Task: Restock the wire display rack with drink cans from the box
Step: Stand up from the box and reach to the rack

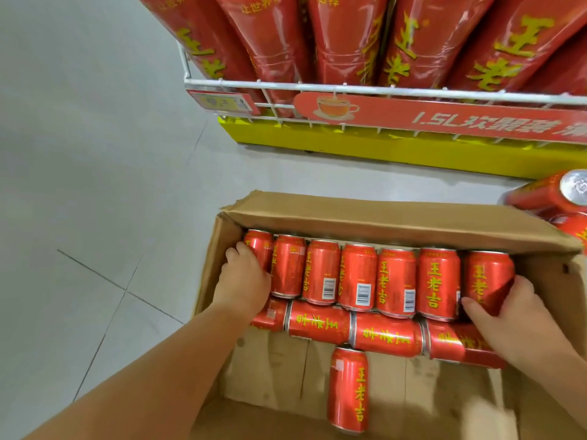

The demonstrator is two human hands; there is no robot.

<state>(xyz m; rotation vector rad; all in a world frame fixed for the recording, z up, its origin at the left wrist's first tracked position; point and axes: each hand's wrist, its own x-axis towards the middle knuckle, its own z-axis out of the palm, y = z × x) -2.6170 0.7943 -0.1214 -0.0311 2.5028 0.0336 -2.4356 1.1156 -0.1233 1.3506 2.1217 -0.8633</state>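
An open cardboard box (pixel 381 217) lies on the floor and holds red drink cans on their sides. A row of several cans (pixel 359 276) runs along its far wall. My left hand (pixel 244 281) curls over the leftmost can (pixel 259 246) of that row. My right hand (pixel 514 312) grips the rightmost can (pixel 486 277), thumb on its front. A second row of cans (pixel 386 335) lies crosswise just nearer me, and a single can (pixel 349 389) lies alone on the box bottom. The white wire rack (pixel 381 90) stands beyond the box.
The rack's tier holds large red bottles (pixel 343 36) behind a red sign strip (pixel 476 119), with a price tag (pixel 222 103) at its left corner and a yellow base (pixel 381 150) below. More cans (pixel 546 195) lie outside the box at the right. Grey tiled floor (pixel 95 185) spreads left.
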